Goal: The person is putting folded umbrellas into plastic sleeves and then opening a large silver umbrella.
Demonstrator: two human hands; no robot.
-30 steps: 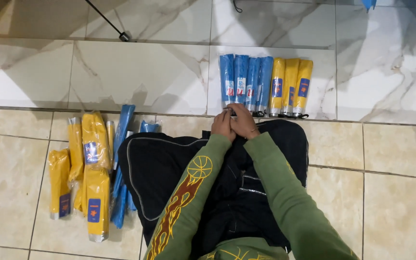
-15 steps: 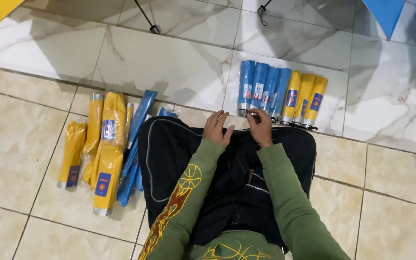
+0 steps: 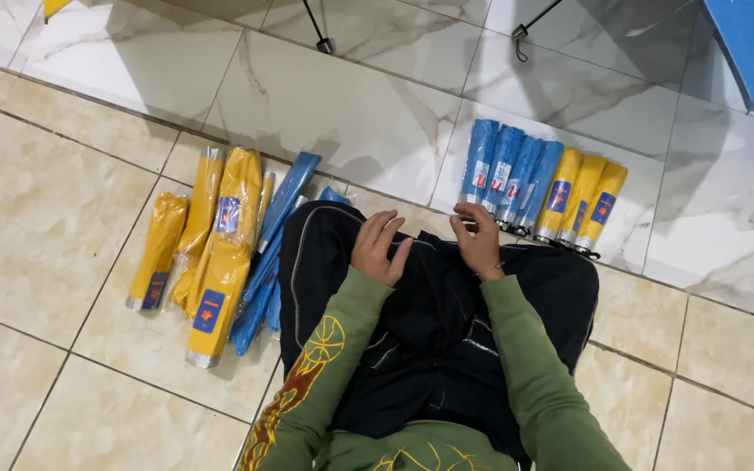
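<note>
Directly below the camera, a black bag [image 3: 447, 340] lies on the tiled floor [image 3: 54, 227], its long axis running away from the person, its near end hidden by green sleeves. The left hand [image 3: 380, 249] rests open on it; the right hand [image 3: 479, 242] curls loosely at its far edge, beside wrapped blue umbrellas [image 3: 508, 179].

Ahead of my right hand [image 3: 479, 242] a tight row of wrapped blue and yellow umbrellas [image 3: 541, 189] blocks the tiles. Left of my left hand [image 3: 380, 248], a loose pile of umbrellas [image 3: 220, 244] crowds the black bag [image 3: 447, 340]. Between them bare marble floor [image 3: 351, 122] lies open.
</note>
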